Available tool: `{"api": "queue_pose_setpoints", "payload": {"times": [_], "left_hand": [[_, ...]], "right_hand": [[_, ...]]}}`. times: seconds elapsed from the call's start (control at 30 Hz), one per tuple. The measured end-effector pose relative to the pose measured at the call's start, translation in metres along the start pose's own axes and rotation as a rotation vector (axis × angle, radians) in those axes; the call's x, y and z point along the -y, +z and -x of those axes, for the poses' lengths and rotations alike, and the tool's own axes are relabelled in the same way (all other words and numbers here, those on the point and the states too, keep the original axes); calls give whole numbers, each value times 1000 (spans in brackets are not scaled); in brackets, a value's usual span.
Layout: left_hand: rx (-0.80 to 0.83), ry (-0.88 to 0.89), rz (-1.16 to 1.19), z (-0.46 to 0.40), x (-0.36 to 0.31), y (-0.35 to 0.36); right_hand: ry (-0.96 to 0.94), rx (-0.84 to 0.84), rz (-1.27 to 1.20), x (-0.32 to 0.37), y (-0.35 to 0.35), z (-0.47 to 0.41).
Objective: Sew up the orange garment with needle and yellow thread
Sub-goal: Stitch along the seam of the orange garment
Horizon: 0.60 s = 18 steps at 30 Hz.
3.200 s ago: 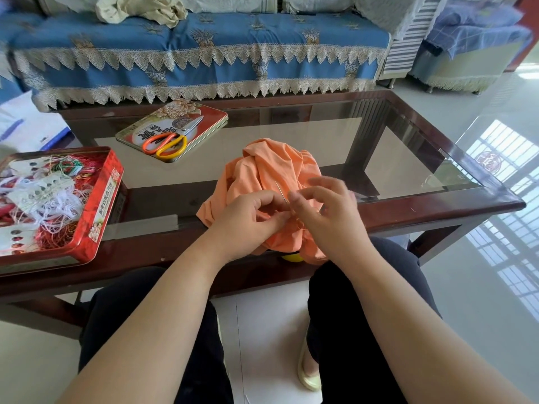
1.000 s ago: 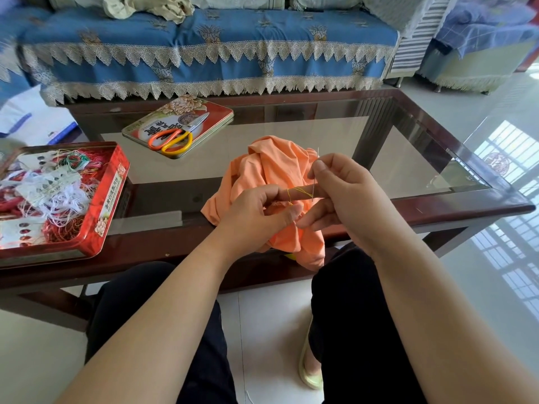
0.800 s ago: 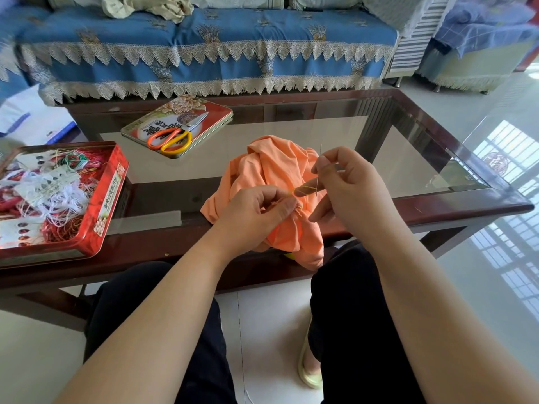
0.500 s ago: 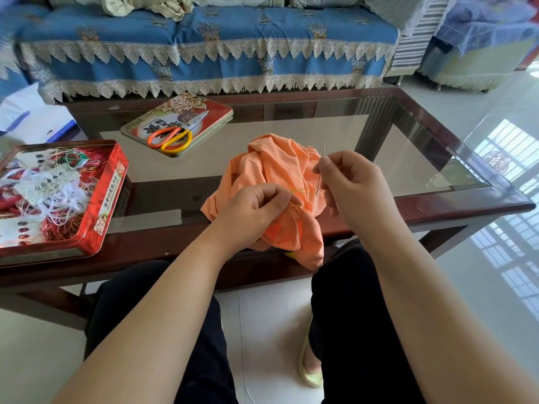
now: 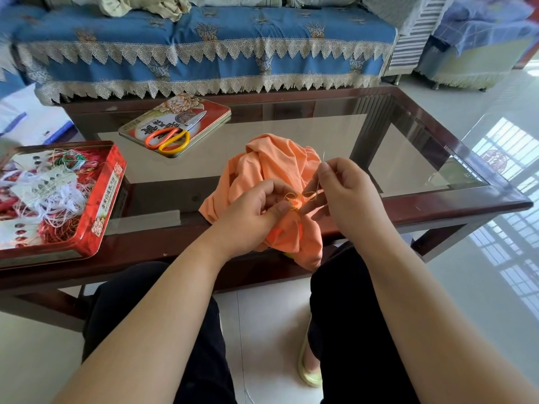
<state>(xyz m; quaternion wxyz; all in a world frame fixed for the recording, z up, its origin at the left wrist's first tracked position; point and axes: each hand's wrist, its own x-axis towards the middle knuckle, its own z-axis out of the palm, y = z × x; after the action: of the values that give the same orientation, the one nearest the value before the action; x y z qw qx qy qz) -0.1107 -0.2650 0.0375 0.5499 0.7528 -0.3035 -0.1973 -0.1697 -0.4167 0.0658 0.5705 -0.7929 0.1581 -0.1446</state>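
Note:
The orange garment lies bunched at the front edge of the glass table and hangs over it. My left hand pinches a fold of the cloth between thumb and fingers. My right hand pinches the thin needle, which stands nearly upright with its tip above my thumb. Yellow thread loops loosely between the two hands, just above the pinched fold.
A red tin full of tangled threads sits at the table's left front. Orange-and-yellow scissors lie on a red tin lid farther back. The wood-framed glass table stands before a blue sofa. My knees are under the table edge.
My right hand has drawn the needle out of the cloth and shifted slightly right and down. The yellow thread now shows as loose loops between my hands. My left hand keeps its pinch.

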Motion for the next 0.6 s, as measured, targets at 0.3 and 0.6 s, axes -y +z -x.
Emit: {"api": "queue_pose_setpoints", "payload": {"times": [0.3, 0.6], "left_hand": [[45, -16, -35, 2, -3, -1], [125, 23, -150, 2, -4, 1]], "right_hand": [[-176, -43, 153, 11, 1, -14], [-254, 23, -13, 43, 2, -31]]}}
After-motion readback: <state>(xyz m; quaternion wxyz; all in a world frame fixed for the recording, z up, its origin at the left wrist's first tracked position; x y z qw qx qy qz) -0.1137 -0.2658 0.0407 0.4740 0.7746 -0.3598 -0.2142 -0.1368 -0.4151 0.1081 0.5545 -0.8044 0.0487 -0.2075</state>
